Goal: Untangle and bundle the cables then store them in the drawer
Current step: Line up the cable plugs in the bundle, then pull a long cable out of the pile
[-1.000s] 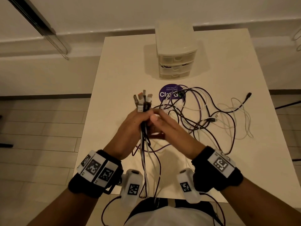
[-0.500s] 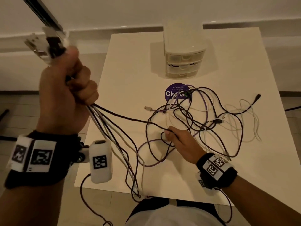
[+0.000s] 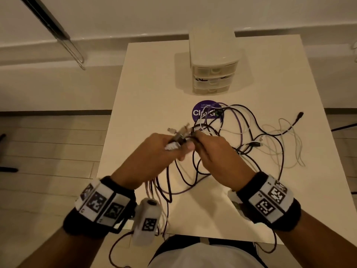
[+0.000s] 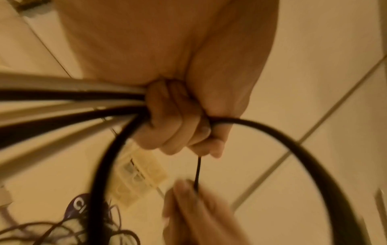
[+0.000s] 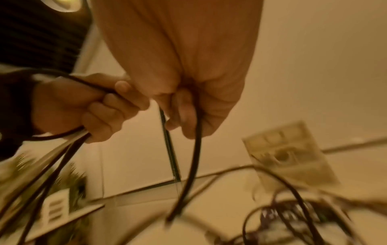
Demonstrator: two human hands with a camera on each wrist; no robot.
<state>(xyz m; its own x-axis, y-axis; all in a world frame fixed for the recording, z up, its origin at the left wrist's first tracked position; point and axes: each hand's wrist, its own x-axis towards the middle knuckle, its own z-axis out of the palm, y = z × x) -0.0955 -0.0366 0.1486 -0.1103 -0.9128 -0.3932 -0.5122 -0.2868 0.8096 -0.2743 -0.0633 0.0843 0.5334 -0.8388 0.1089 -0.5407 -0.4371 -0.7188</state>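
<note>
**Gathering plug ends, tangle still loose**

Mid-untangling. Left hand (image 3: 154,151) clenched round a bunch of cable ends (image 3: 178,135); right hand (image 3: 214,149) pinching a dark cable (image 5: 194,149) just beside it, above the desk's (image 3: 146,78) near half. Remaining cables (image 3: 251,136) sprawled toward the right edge. Drawer unit (image 3: 212,62) at the far edge, all drawers closed.

Next, probably: drawing each strand free without tightening loops.

Wrist views blurred; cable count and knots unclear; some strands dropping past the near edge, out of sight.

Above the white table (image 3: 146,78), the left hand (image 3: 156,153) grips a bunch of cable ends (image 3: 178,135) while the right hand (image 3: 214,151) pinches a dark cable beside them, the tangled cables (image 3: 251,136) sprawling right, the drawer unit (image 3: 213,62) far.
</note>
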